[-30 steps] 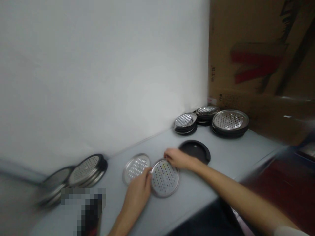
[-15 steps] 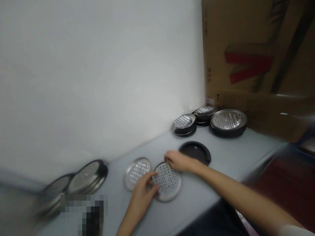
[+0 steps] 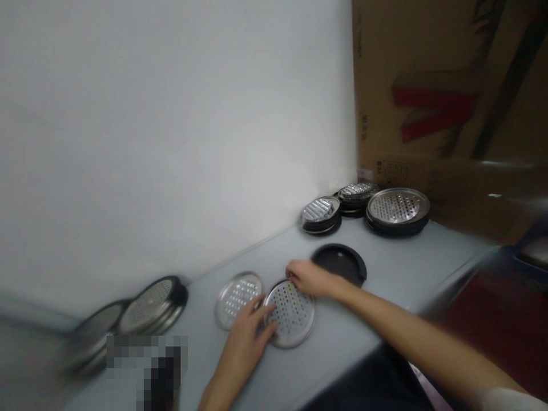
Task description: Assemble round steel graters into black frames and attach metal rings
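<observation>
Compared with one second ago, the left hand (image 3: 246, 331) has moved its thumb and fingers apart, onto the left edge of the perforated metal disc (image 3: 294, 317); whether it grips, I cannot tell. This disc is on the table (image 3: 342, 328), and the right hand (image 3: 309, 278) pinches its upper rim. Just beside, at left, lies a second metal disc (image 3: 237, 297); behind the right wrist is a black round tray (image 3: 340, 264). Further back stand three disc stacks (image 3: 398, 208), near a cardboard box (image 3: 411, 114).
</observation>
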The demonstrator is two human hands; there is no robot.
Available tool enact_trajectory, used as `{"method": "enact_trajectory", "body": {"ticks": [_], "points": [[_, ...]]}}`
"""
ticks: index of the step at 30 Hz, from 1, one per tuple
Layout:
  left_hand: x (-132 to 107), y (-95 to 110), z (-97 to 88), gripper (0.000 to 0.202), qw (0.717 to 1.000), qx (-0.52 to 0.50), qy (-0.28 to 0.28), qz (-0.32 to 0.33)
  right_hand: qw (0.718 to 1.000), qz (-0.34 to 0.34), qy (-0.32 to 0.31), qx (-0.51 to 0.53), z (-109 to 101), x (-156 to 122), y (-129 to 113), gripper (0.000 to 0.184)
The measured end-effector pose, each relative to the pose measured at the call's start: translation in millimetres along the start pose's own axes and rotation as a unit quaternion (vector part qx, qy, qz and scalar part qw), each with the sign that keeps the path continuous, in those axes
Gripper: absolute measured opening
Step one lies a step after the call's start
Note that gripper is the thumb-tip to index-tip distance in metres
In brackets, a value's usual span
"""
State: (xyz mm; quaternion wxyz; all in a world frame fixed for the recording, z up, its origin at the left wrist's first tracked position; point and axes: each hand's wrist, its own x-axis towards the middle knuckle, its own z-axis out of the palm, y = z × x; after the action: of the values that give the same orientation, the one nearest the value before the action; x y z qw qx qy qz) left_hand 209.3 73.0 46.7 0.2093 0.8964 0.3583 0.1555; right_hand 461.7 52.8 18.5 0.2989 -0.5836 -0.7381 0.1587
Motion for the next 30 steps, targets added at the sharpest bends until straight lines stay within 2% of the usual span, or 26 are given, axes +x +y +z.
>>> {"method": "enact_trajectory", "body": {"ticks": [11, 18, 20, 24, 27, 30], "points": [[-10.0, 2.8, 1.3, 0.027, 1.0, -0.029, 0.002, 0.001, 1.0, 0.013, 0.002, 0.002, 0.9, 1.0, -0.6, 0.02], [-22.6, 8.7, -3.5, 0.048, 0.999, -0.026, -0.026, 0.01, 1.0, 0.018, 0.003, -0.008, -2.7, -1.1, -4.9, 0.021], [-20.6, 2.3, -7.9, 0.043, 1.0, -0.023, -0.007, -0.002, 1.0, 0.021, 0.001, -0.013, -3.8, -1.9, -6.2, 0.021], [-10.4, -20.9, -20.8, 0.033, 0.996, 0.042, 0.076, -0.02, 0.999, 0.029, -0.01, -0.022, -6.0, -3.9, -9.3, 0.013], [-6.3, -35.1, -25.7, 0.022, 0.994, 0.086, 0.06, 0.002, 0.999, 0.031, -0.019, -0.026, -7.5, -6.1, -12.1, 0.015], [-7.2, -39.0, -22.8, 0.018, 0.993, 0.105, 0.045, 0.006, 0.999, 0.028, -0.027, -0.029, -8.6, -7.8, -14.4, 0.02]]}}
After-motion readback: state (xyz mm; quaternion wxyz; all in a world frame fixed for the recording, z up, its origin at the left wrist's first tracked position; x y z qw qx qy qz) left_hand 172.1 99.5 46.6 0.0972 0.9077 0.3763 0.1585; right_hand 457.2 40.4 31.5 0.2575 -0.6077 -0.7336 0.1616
